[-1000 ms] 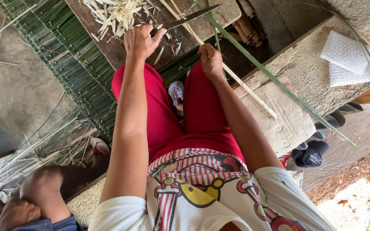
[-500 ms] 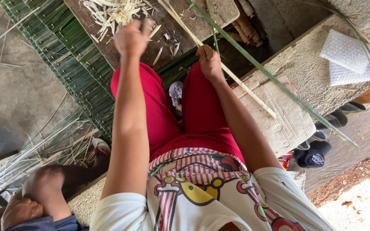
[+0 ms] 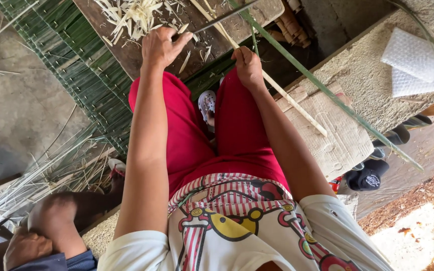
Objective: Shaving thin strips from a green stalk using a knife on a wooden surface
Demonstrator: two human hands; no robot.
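Left hand (image 3: 160,47) rests palm-down on the wooden worktop (image 3: 121,45), fingers loosely spread and slightly curled, gripping nothing I can make out. Right hand (image 3: 247,65) is closed around a pale split bamboo strip (image 3: 287,100) that runs from beyond the right hand back past the wrist toward the person's right side. A long dark knife blade (image 3: 224,17) lies across the worktop just ahead of both hands; its handle is not visible, so who holds it cannot be told. Pale shavings (image 3: 131,15) pile just beyond the left hand. A long green strip (image 3: 327,90) arcs past the outer side of the right hand.

Handling judgement: the bamboo strip looks light, thin, springy along its length, stiff enough to stay straight, with likely sharp split edges; best held in a full fist near the working end, as the right hand does.

Versus the earlier frames: the left hand was raised, fingers up, clear of the board, and is now down flat on it. The right hand keeps the same grip and place.
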